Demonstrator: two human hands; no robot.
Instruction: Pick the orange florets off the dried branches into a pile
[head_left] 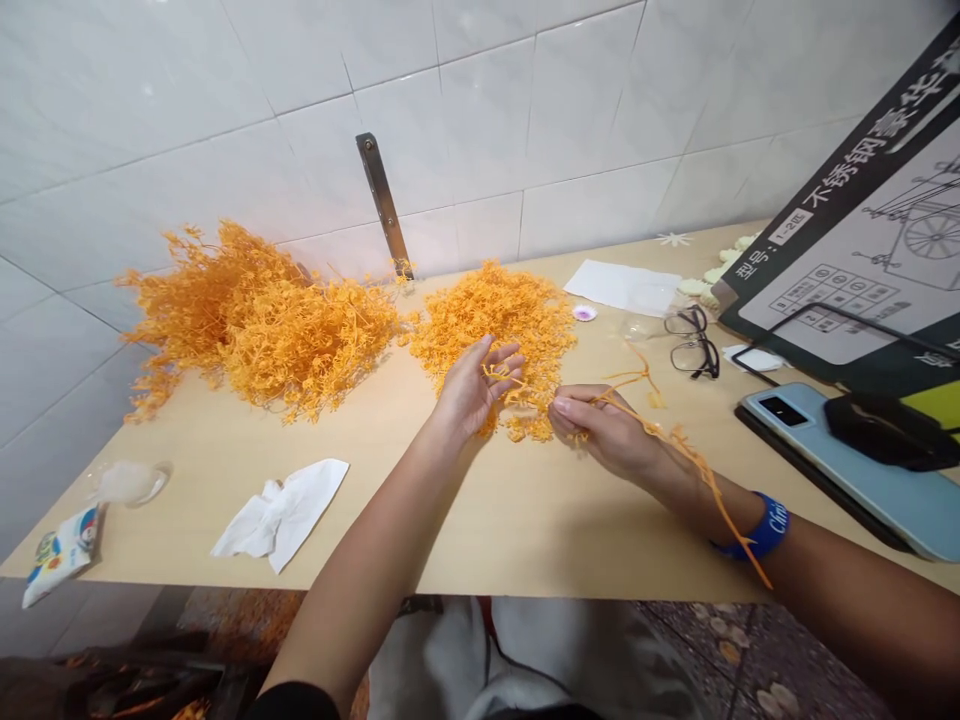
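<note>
My right hand (596,425) pinches a thin orange dried-flower stem (709,480). Its long bare end trails back over my wrist, and its small forked tip reaches left toward my other palm. Palm turned up and fingers apart, my left hand (476,385) is beside that tip; whether it touches the tip I cannot tell. Just beyond both hands lies a loose heap of small orange flower heads (491,310). To the left rests a larger bundle of orange dried flowers (277,320) on long stems. A stripped orange twig (645,372) lies right of the heap.
On the wooden table (517,540) are a crumpled tissue (281,515), a tissue packet (64,555) and a clear plastic piece (127,482) at left. Glasses (694,342), a light blue phone (862,470), white paper (622,287) and a large printed box (862,220) occupy the right. A tiled wall stands behind.
</note>
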